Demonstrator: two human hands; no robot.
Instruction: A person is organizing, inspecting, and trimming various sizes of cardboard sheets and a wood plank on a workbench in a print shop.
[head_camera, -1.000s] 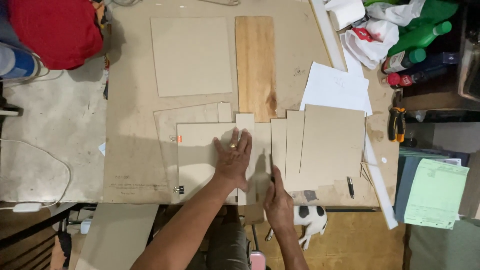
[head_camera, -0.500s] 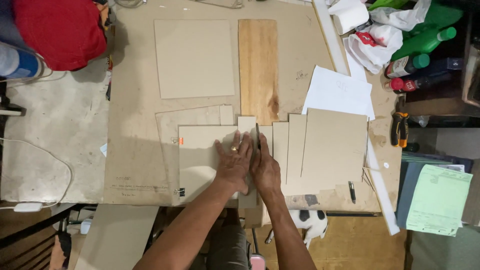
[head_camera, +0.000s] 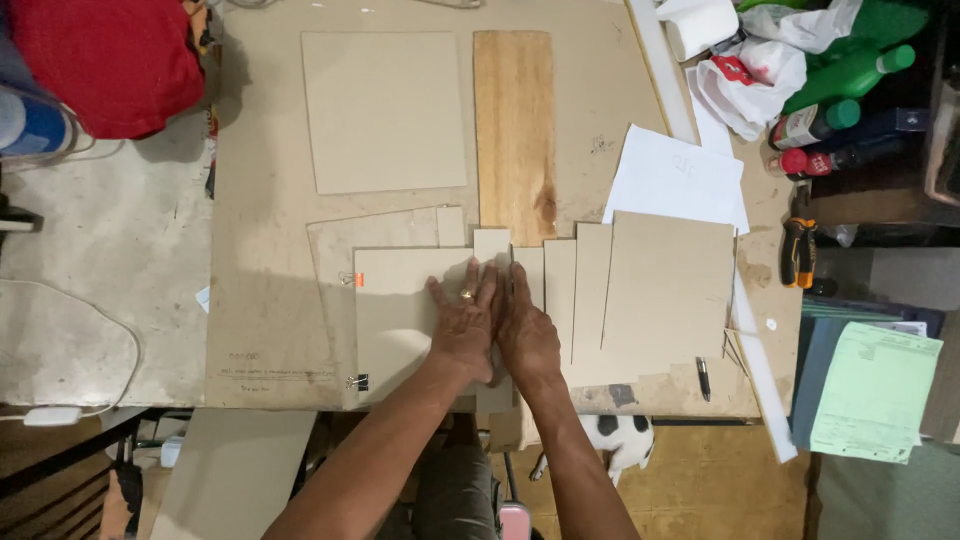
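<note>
Both hands lie flat, fingers stretched out and gripping nothing, pressed side by side on cardboard. The left hand (head_camera: 463, 325) rests on a large cardboard sheet (head_camera: 400, 310); the right hand (head_camera: 527, 335), touching it, covers a narrow cardboard strip (head_camera: 492, 243). Just right of the hands stand overlapping cardboard panels (head_camera: 665, 290); beyond the fingertips lies a wooden board (head_camera: 513, 130).

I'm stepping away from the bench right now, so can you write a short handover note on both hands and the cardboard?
Left hand: flat, fingers spread, pressing a cardboard sheet.
Right hand: flat beside it, on a narrow strip.
Both hands hold nothing.
Things: cut panels overlap to the right, a square sheet and a wooden board lie farther back, a pen sits near the front edge.
Done: several pieces lie cut and laid out.
Left: cannot tell from this view.
</note>
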